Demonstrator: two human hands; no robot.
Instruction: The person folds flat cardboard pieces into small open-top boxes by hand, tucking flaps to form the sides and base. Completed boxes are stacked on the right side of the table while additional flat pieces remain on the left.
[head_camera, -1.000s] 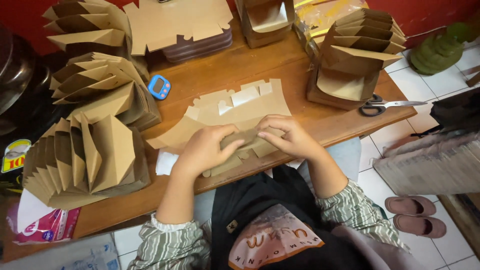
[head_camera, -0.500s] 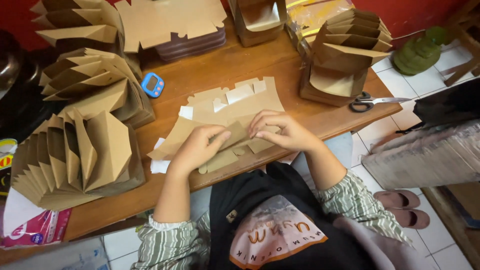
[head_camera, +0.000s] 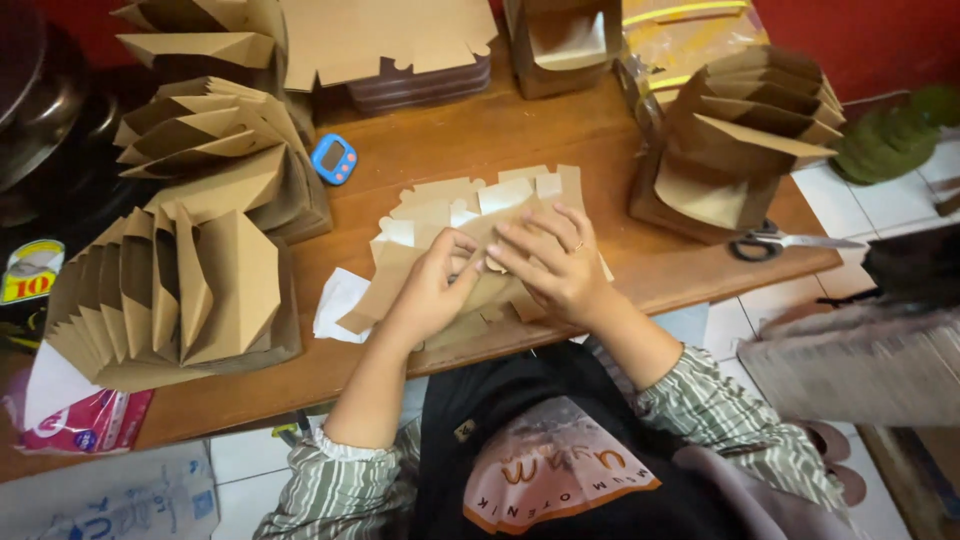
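Flat brown die-cut cardboard box blank (head_camera: 470, 215) lies at near edge of wooden surface (head_camera: 640, 275), close for both hands; left hand (head_camera: 432, 290) pinches flap in fingertip grip, right hand (head_camera: 560, 265) presses flat, fingers spread, grasping nothing, pinning blank against sliding; folded brown boxes (head_camera: 170, 290) stacked at left, within reach; scissors (head_camera: 775, 240) aside on right

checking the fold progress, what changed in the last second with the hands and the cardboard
Both hands drew closer together over the flat brown cardboard blank: the left hand slid toward the middle and now pinches a fold beside the right hand, which presses the sheet down. Nothing was let go. The folded box stacks, blue timer and scissors stayed put.
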